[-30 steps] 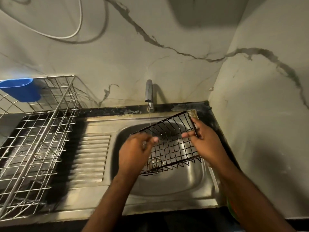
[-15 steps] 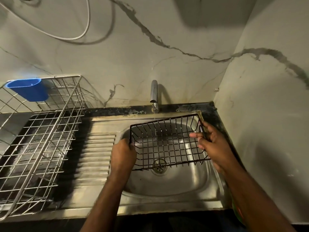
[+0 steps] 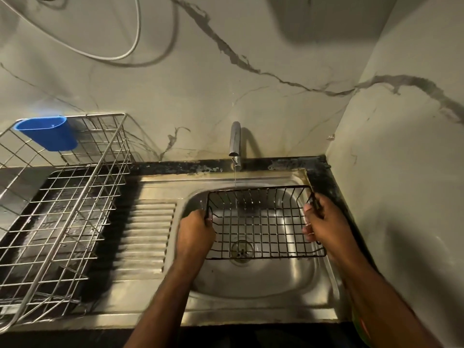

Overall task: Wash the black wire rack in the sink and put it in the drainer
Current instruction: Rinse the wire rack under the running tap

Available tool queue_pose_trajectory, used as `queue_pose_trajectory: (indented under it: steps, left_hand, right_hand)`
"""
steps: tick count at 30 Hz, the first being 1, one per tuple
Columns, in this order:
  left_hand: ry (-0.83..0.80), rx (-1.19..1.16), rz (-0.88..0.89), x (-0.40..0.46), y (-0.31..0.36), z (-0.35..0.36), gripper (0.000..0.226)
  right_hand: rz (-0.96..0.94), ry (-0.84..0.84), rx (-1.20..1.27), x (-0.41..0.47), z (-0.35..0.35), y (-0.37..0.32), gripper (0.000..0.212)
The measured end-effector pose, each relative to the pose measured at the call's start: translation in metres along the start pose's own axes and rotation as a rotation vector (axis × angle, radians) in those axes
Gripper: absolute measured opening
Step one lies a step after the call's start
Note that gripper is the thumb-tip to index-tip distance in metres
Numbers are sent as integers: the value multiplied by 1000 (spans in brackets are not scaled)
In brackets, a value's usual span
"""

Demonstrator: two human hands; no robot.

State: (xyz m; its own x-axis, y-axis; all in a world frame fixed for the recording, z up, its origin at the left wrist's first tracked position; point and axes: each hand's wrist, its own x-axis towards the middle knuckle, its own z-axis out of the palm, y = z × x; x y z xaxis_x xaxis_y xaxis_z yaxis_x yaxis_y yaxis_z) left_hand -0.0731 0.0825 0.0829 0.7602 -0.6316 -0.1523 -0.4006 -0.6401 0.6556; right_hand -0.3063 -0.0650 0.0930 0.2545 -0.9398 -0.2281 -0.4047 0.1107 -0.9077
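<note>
Head view: black wire rack [image 3: 266,222] held level over the sink [image 3: 251,285] basin, thin stream from the tap [image 3: 235,141] hitting its back edge. Left hand [image 3: 195,234] clamped on the rack's left rim, right hand [image 3: 324,222] on the right rim; steel drainer [image 3: 57,209] sits at the counter's left end.

Both forearms bare, no sleeves; left hand [image 3: 194,232] and right hand [image 3: 326,224] ungloved

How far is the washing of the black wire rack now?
Done: nothing visibly finished. In hand: both hands, left and right, hold the black wire rack over the sink under the tap's thin stream. Left: moving it to the drainer.
</note>
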Motion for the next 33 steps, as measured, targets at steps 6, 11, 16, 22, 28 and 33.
queue_pose_trajectory:
  steps: [6, 11, 16, 22, 28, 33]
  left_hand:
    - [-21, -46, -63, 10, -10, -1, 16]
    - [-35, -7, -25, 27, 11, 11, 16]
    - [-48, -8, -29, 32, 9, 6, 21]
    - [-112, -69, -65, 45, 8, 16, 29]
    - [-107, -48, -68, 69, 2, 19, 39]
    - [-98, 77, 4, 87, 12, 22, 36]
  right_hand:
    - [142, -95, 205, 13, 4, -9, 27]
    - [192, -114, -148, 20, -2, -14, 48]
    - [319, -264, -336, 34, 6, -14, 31]
    - [422, -120, -415, 67, 19, -10, 40]
    - [345, -71, -515, 96, 26, -3, 28]
    - [418, -135, -510, 106, 30, 4, 24]
